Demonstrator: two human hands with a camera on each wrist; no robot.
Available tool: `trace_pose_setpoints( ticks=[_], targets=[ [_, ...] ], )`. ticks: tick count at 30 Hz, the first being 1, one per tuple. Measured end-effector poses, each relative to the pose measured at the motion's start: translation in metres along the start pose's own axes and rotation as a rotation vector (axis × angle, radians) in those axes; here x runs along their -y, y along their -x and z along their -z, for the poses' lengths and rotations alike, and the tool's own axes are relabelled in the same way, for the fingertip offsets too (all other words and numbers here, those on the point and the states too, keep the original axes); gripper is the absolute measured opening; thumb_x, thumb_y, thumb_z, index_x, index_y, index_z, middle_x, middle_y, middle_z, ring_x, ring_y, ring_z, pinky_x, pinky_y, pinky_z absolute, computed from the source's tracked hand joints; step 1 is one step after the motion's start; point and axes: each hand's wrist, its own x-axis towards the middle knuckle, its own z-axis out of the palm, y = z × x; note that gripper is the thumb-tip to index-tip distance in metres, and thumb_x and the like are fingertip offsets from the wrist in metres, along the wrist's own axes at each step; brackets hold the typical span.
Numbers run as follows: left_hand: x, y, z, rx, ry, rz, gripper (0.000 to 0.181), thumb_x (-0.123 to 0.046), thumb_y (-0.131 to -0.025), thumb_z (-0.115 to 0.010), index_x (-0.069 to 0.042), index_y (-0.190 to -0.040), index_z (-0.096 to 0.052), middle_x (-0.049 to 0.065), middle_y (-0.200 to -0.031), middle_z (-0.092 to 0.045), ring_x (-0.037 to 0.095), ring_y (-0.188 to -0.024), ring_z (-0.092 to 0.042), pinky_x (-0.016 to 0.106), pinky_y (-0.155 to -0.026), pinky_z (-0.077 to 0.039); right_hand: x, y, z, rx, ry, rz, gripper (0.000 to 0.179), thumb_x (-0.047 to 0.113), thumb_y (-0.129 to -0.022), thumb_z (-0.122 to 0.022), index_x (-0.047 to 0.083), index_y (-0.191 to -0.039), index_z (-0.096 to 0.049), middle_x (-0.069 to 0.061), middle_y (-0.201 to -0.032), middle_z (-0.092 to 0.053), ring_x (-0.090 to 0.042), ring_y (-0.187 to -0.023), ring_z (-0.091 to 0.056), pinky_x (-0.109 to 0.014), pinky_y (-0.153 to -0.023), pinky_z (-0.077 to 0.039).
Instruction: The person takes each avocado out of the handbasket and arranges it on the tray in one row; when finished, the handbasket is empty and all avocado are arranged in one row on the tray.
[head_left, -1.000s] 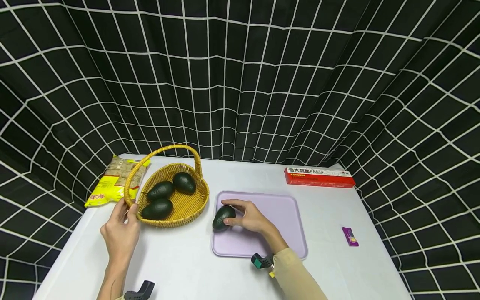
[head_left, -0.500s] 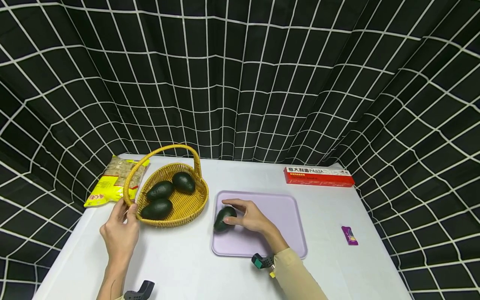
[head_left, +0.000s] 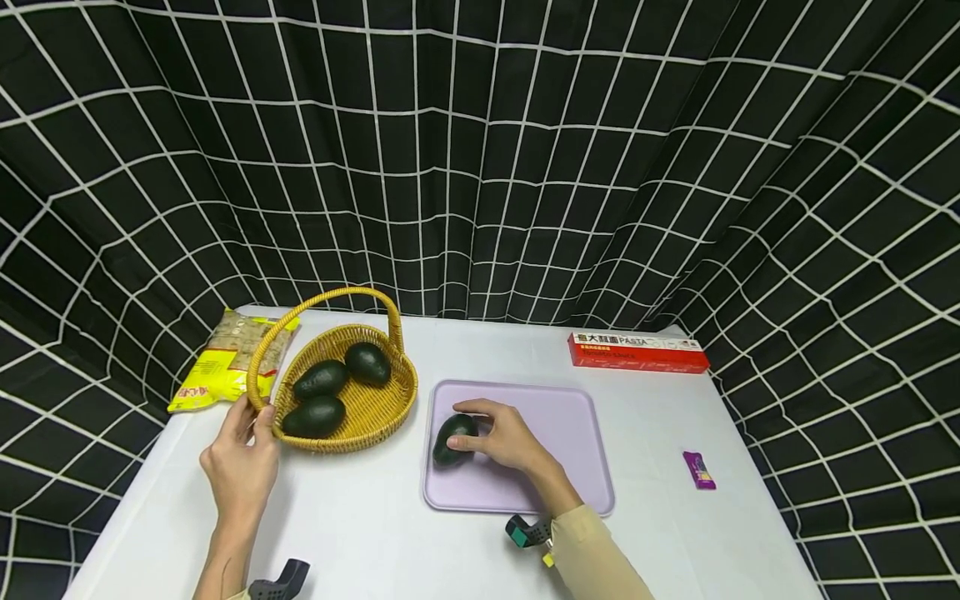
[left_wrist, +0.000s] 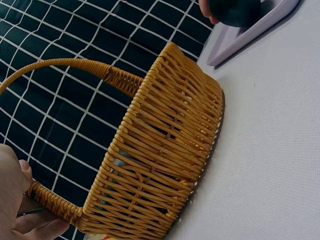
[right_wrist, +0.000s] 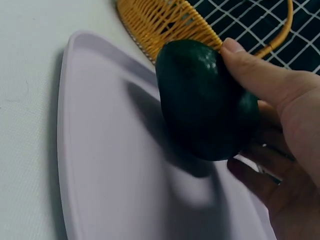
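The avocado (right_wrist: 197,102) is likely solid and a little weighty, yet an easy load for one hand. Its skin has a slight sheen and may slip if only the tips meet it. Ripeness cannot be told by eye, so a gentle squeeze seems wiser than a hard one; soft flesh would bruise. The broad middle looks the best place to hold, thumb opposite the fingers.

The right hand (head_left: 506,435) has it much that way: its fingers (head_left: 474,406) curve widely around the avocado, with the thumb on the nearer side. Beneath them is the lilac tray (head_left: 558,446); whether the fruit touches it is hard to tell. The skin is dark green, almost black, smoothly rounded, with a pale glint beside the thumb.

Left of these fingers, three similar avocados (head_left: 321,380) lie in the wicker basket (head_left: 384,407), whose handle the left hand (head_left: 242,462) grips near its base.
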Motion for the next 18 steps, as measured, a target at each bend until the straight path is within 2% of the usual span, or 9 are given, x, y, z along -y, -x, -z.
trace_pose_setpoints(
  ticks=[3, 5, 8, 10, 12, 15, 18],
  targets=[
    [-0.0016, -0.0001, 0.0006, -0.004, -0.006, 0.001, 0.044, -0.015, -0.102, -0.069, 0.004, -0.14, -0.061, 0.029, -0.127, -0.069, 0.044, -0.117, -0.07, 0.036, -0.097, -0.055, 0.0012, 0.0016, 0.0002, 0.004, -0.004, 0.006, 0.058, 0.027, -0.084, -0.09, 0.003, -0.133, -0.07, -0.016, -0.134, -0.07, -0.034, -0.118, -0.072, -0.042, -0.102, -0.061],
    [-0.0024, -0.0002, 0.0009, -0.005, -0.008, 0.002, 0.044, -0.015, -0.102, -0.069, 0.004, -0.14, -0.061, 0.029, -0.127, -0.069, 0.044, -0.117, -0.07, 0.036, -0.097, -0.055, 0.0019, 0.0019, 0.0001, 0.004, 0.002, 0.005, 0.058, 0.026, -0.083, -0.09, 0.002, -0.132, -0.07, -0.018, -0.134, -0.07, -0.035, -0.116, -0.073, -0.041, -0.1, -0.062],
    [-0.0027, -0.0003, 0.001, -0.005, -0.004, 0.003, 0.044, -0.015, -0.101, -0.069, 0.005, -0.14, -0.061, 0.029, -0.127, -0.069, 0.044, -0.117, -0.07, 0.018, -0.099, -0.054, 0.0035, 0.0018, 0.0006, -0.004, 0.02, 0.008, 0.06, 0.026, -0.082, -0.091, 0.003, -0.133, -0.07, -0.016, -0.135, -0.07, -0.033, -0.121, -0.07, -0.042, -0.105, -0.059],
    [-0.0025, -0.0002, 0.001, -0.002, -0.001, 0.005, 0.044, -0.015, -0.102, -0.069, 0.005, -0.14, -0.061, 0.029, -0.127, -0.069, 0.044, -0.117, -0.07, 0.003, -0.096, -0.048, 0.0039, 0.0012, 0.001, -0.005, 0.022, 0.013, 0.061, 0.027, -0.081, -0.091, 0.004, -0.133, -0.07, -0.014, -0.136, -0.07, -0.031, -0.125, -0.068, -0.043, -0.109, -0.056],
    [-0.0022, -0.0002, 0.001, -0.001, 0.003, 0.006, 0.044, -0.015, -0.102, -0.069, 0.005, -0.14, -0.061, 0.029, -0.127, -0.069, 0.044, -0.117, -0.07, -0.006, -0.09, -0.04, 0.0035, 0.0, 0.0012, -0.002, 0.016, 0.02, 0.061, 0.026, -0.081, -0.092, 0.005, -0.134, -0.07, -0.012, -0.137, -0.07, -0.029, -0.129, -0.066, -0.041, -0.112, -0.054],
    [-0.0018, 0.0001, 0.0009, 0.002, 0.004, 0.003, 0.044, -0.015, -0.102, -0.069, 0.005, -0.14, -0.061, 0.03, -0.127, -0.069, 0.045, -0.116, -0.07, -0.006, -0.09, -0.041, 0.0014, -0.0023, 0.0008, 0.007, -0.001, 0.028, 0.061, 0.023, -0.081, -0.092, 0.005, -0.134, -0.07, -0.01, -0.138, -0.07, -0.027, -0.131, -0.065, -0.037, -0.113, -0.053],
    [-0.0016, 0.0004, 0.0008, 0.001, 0.001, 0.003, 0.044, -0.014, -0.102, -0.069, 0.005, -0.14, -0.061, 0.03, -0.127, -0.069, 0.045, -0.116, -0.07, -0.001, -0.094, -0.045, -0.0005, -0.0039, -0.0001, 0.019, -0.016, 0.023, 0.061, 0.022, -0.08, -0.092, 0.007, -0.135, -0.07, -0.007, -0.139, -0.07, -0.024, -0.132, -0.064, -0.033, -0.114, -0.051]
  ],
)
